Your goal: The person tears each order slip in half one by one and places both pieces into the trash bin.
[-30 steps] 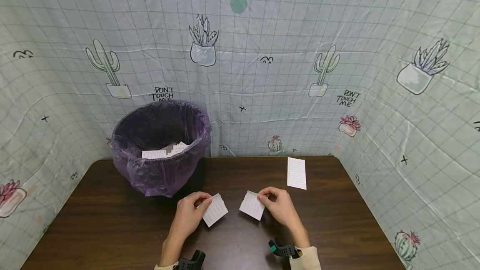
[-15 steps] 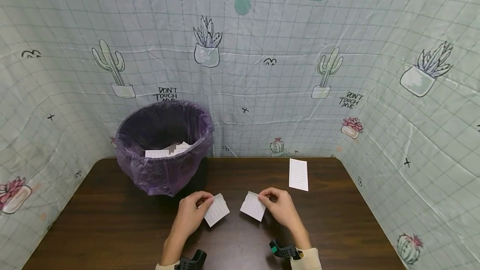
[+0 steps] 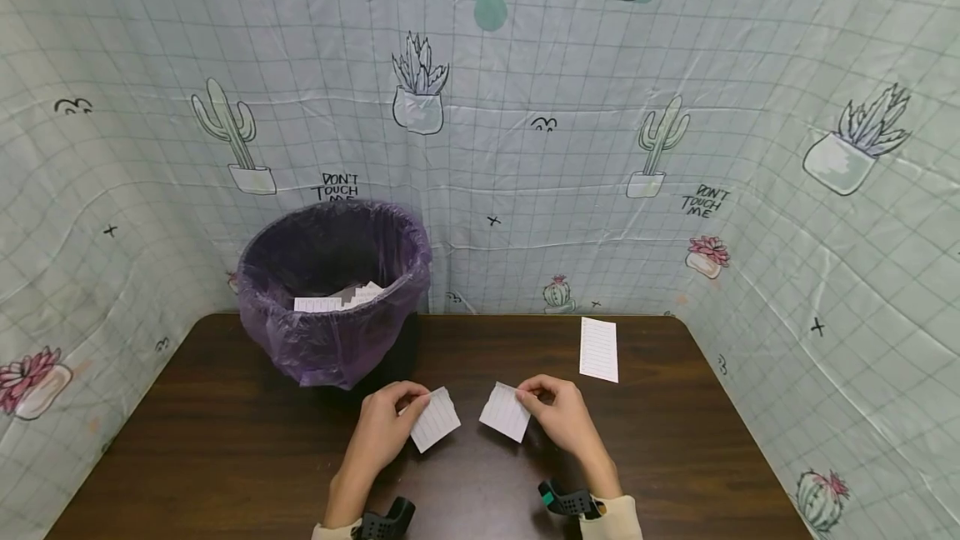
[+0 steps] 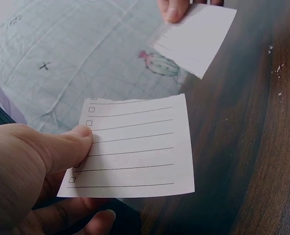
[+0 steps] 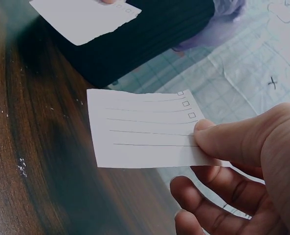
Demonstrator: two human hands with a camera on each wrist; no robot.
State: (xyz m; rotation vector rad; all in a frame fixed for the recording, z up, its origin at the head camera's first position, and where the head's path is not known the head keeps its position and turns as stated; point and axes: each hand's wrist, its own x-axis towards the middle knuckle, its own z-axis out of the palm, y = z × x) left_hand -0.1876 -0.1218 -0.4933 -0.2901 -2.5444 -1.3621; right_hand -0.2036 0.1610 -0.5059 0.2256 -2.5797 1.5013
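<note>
Over the dark brown wood-grain table [image 3: 675, 448], the left hand [image 3: 381, 423] pinches a white rectangular paper piece with ruled lines and small checkboxes [image 3: 435, 421], thumb on top at its outer edge and fingers bent beneath. The right hand [image 3: 564, 417] grips a second white lined paper piece with a ragged side [image 3: 506, 413] likewise; its thumb presses the outer margin while the other fingers curl loosely below, almost closed on the thin sheet. Holding each by its outer edge seems to keep the ragged, torn-looking sides free, and these face each other across a gap. The black bin with a translucent purple plastic liner [image 3: 330, 348] stands just beyond the left hand, probably for easy reach, with white paper scraps [image 3: 318, 304] showing inside; the liner folds over the rim, presumably so it stays put. An upright white lined paper sheet [image 3: 598, 348] lies near the far right edge, perhaps to leave both hands room. Tiny white crumbs [image 5: 21, 167] dot the wood, likely paper bits.
</note>
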